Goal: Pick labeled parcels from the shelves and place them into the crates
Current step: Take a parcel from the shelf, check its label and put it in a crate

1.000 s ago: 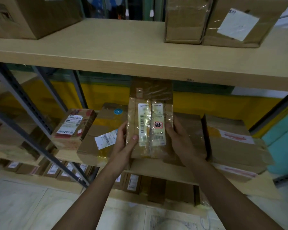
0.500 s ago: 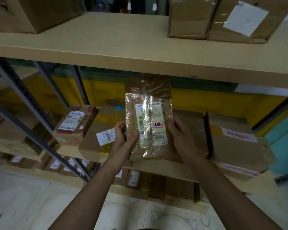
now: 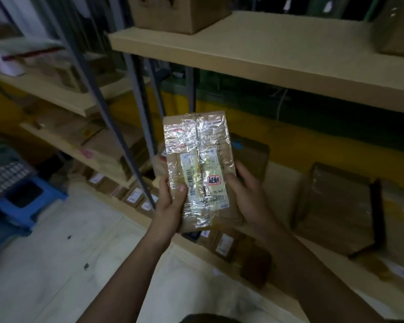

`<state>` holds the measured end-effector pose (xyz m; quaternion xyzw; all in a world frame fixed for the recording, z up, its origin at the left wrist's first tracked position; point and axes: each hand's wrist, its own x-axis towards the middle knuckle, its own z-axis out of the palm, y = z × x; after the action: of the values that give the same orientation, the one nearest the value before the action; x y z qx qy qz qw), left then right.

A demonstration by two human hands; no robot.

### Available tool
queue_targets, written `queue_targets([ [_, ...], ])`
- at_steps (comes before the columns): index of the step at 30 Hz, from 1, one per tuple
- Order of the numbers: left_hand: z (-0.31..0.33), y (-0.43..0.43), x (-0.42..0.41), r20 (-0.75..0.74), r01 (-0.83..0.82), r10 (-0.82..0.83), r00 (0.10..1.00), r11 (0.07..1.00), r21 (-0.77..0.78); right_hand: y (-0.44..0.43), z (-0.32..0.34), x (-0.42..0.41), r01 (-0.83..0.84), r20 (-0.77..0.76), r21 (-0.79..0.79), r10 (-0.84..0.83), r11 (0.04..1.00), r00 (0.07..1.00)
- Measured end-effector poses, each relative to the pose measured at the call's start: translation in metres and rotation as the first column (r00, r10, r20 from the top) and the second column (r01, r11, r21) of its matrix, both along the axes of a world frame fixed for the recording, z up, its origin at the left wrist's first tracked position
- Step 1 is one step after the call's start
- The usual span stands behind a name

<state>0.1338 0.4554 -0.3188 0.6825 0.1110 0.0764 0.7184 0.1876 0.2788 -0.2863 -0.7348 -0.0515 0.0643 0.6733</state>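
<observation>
A flat brown parcel (image 3: 197, 145) wrapped in shiny clear tape, with a white barcode label and a small red-and-white sticker, stands upright in front of the shelves. My left hand (image 3: 170, 203) grips its lower left edge, thumb across the front. My right hand (image 3: 245, 194) grips its lower right edge, thumb on the label. The parcel is off the shelf, held in the air between both hands. No crate is plainly visible.
Wooden shelves (image 3: 266, 61) on grey metal posts (image 3: 117, 127) fill the view. Taped cardboard boxes (image 3: 334, 206) sit on the middle shelf at right, smaller labelled boxes (image 3: 135, 194) on the lowest shelf. A blue stool (image 3: 28, 199) stands on the pale floor at left.
The parcel has come off the middle shelf and toward me, still in both hands. My view has swung left, bringing the neighbouring shelf bay and the blue stool into sight.
</observation>
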Motion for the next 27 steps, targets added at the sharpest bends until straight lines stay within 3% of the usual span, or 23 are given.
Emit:
queue_targets([
  [8,0.008,0.111,-0.063,0.056,-0.219,0.218,0.974,0.976,-0.001,0.138,0.000,-0.037,-0.127,0.023,-0.023,0.128,0.992,0.992],
  [15,0.015,0.210,-0.129,0.065,-0.397,0.393,0.917,0.917,0.048,0.243,-0.002,-0.076,-0.354,0.079,-0.076,0.360,0.932,0.930],
  [27,0.030,0.328,-0.223,0.214,-0.702,0.681,0.700,0.712,0.029,0.403,0.017,-0.132,-0.641,0.177,-0.050,0.639,0.766,0.749],
])
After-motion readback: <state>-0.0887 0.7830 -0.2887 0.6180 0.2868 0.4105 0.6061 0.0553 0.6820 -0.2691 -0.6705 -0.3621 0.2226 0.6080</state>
